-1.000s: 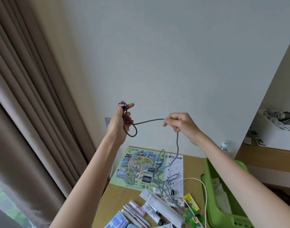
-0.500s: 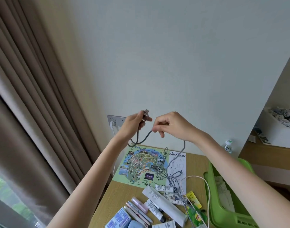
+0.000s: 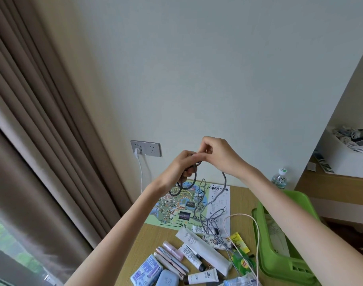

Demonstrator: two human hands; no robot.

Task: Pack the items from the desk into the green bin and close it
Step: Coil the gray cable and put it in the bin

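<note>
The left hand [image 3: 181, 170] is curling its fingers round coiled loops of the grey cable [image 3: 225, 183] above the desk [image 3: 241, 201], and the right hand [image 3: 219, 155] is pinching the same cable just beside it. The cable's free length is trailing down over the map [image 3: 176, 205] into tubes [image 3: 203, 247] and packets [image 3: 146, 270], tangling near a pale cord [image 3: 258, 240]. The green bin [image 3: 283, 265] is sitting at the right, with the right forearm partly covering it.

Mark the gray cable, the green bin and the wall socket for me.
gray cable [image 3: 225, 182]: head view, on the free-hanging strand.
green bin [image 3: 277, 263]: head view, on the near wall beside the slots.
wall socket [image 3: 152, 148]: head view, on the right half of the plate.
</note>
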